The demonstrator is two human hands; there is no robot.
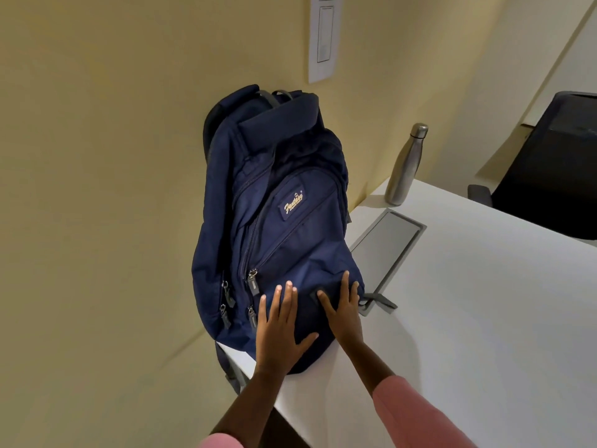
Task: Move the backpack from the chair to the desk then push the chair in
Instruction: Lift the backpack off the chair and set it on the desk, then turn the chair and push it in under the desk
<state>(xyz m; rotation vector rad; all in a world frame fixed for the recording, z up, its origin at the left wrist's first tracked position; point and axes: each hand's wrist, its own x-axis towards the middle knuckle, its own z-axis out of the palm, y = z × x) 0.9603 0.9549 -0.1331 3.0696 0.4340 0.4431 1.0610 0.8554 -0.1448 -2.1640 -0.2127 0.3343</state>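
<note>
A navy blue backpack (277,202) stands upright on the left corner of the white desk (468,318), leaning against the beige wall. My left hand (281,331) lies flat on its lower front pocket, fingers spread. My right hand (342,305) also rests flat on the lower front, just to the right, fingers apart. Neither hand grips any strap or fabric. A black chair (549,176) shows at the far right beyond the desk; I cannot tell whether it is the task's chair.
A steel water bottle (407,166) stands at the back of the desk by the wall. A grey cable flap (387,250) is set in the desk right of the backpack. A white paper (324,37) hangs on the wall above.
</note>
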